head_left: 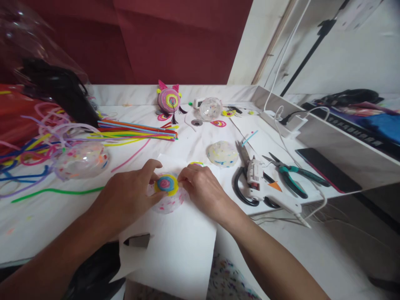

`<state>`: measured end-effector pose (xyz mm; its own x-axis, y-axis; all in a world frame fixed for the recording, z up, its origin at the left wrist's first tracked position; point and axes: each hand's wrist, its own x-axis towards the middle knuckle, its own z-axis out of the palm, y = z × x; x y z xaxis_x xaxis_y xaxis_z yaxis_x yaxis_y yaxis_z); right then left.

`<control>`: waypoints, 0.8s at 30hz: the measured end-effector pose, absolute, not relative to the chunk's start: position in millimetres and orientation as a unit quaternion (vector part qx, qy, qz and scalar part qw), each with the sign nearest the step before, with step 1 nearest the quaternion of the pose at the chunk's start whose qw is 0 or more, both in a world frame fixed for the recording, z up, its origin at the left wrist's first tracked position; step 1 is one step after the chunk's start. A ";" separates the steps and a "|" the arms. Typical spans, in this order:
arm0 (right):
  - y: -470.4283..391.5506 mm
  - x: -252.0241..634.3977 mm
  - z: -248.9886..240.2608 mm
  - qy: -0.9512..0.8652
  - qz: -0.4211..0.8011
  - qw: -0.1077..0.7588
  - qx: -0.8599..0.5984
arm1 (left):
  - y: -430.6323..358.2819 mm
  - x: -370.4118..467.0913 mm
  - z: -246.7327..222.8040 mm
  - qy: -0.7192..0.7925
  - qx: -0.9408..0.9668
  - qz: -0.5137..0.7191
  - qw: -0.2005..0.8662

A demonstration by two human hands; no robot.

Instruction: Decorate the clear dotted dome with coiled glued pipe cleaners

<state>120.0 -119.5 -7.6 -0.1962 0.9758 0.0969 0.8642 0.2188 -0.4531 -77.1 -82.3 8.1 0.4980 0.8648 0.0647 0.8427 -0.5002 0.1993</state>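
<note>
A coiled pipe-cleaner disc (167,184), pink in the middle with blue and yellow rings, lies over a clear plastic dome (170,206) with pink specks. My left hand (133,189) grips the disc's left side, thumb at the near edge and fingers behind. At the right edge, my right hand (203,187) pinches with bent fingers; its fingertips are partly hidden. Beneath both hands is a white paper sheet (184,254) reaching over the table's front edge. Just beyond my right hand, part of another colourful coil (196,163) shows.
Right of my hands lie a glue gun (256,179), black-handled scissors (239,189), green-handled pliers (292,175) and a phone (328,170). Pipe cleaners (134,131) and a speckled clear ball (83,160) are at left. Behind stands a pink decorated ball (168,100); another dome (222,153) sits nearer.
</note>
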 end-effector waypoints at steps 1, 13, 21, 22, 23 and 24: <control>-119.0 119.9 -7.6 -0.759 0.152 0.188 -0.605 | -82.2 -77.0 8.3 0.494 0.863 0.079 0.071; -124.4 120.7 -21.0 -0.705 0.195 0.303 -0.611 | -82.8 -76.2 6.1 0.487 0.866 0.092 0.065; -132.8 115.8 -36.7 -0.729 0.095 0.379 -0.561 | -85.6 -75.7 13.1 0.486 0.867 0.071 0.078; -134.0 114.9 -38.5 -0.731 0.082 0.385 -0.558 | -85.5 -75.6 13.3 0.489 0.866 0.070 0.078; -135.1 114.1 -40.1 -0.733 0.070 0.389 -0.554 | -85.5 -75.4 13.4 0.490 0.865 0.071 0.078; -136.1 113.3 -41.4 -0.735 0.058 0.392 -0.551 | -85.5 -75.2 13.4 0.491 0.865 0.071 0.078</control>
